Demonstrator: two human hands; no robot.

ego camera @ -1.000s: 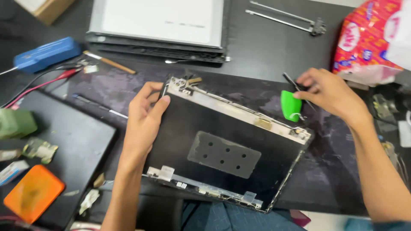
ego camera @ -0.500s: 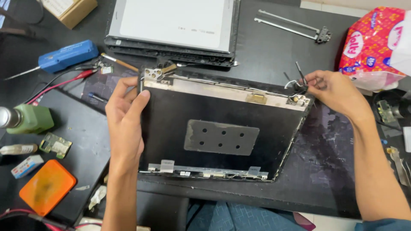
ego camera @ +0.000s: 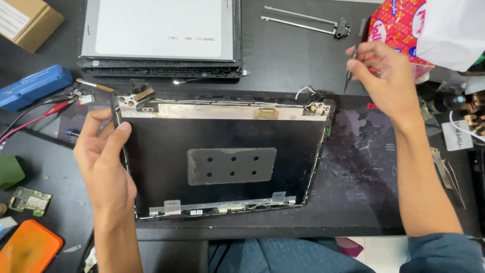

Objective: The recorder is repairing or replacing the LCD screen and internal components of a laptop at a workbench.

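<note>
Your left hand (ego camera: 103, 159) rests open along the left edge of the laptop lid shell (ego camera: 222, 156), thumb on the inner face and fingers curled around the rim, steadying it without clamping it. Your right hand (ego camera: 386, 76) is lifted off to about 2 o'clock from the shell, fingers pinched closed on a slim dark pair of tweezers (ego camera: 352, 63) with the tip pointing down.

The shell lies flat, inner side up, on the dark work mat (ego camera: 353, 167) in the middle of the bench, just below the stacked display panel (ego camera: 159, 33) at 12 o'clock.

Judge it as light and thin: a hollow plastic cover that probably flexes if you lift it by one corner. Take hold along the long side edges or near the hinge corners, where it looks stiffest. Keep your fingers off the loose cable (ego camera: 309, 92) at the top right corner and the thin wires running along the pale strip at the top; they look easy to snag.

It is black, roughly rectangular with rounded corners, and has a grey adhesive pad (ego camera: 231, 166) with six holes at its centre. Metal hinge brackets (ego camera: 135, 98) sit at the upper corners, and small silver tabs line the bottom edge.
</note>
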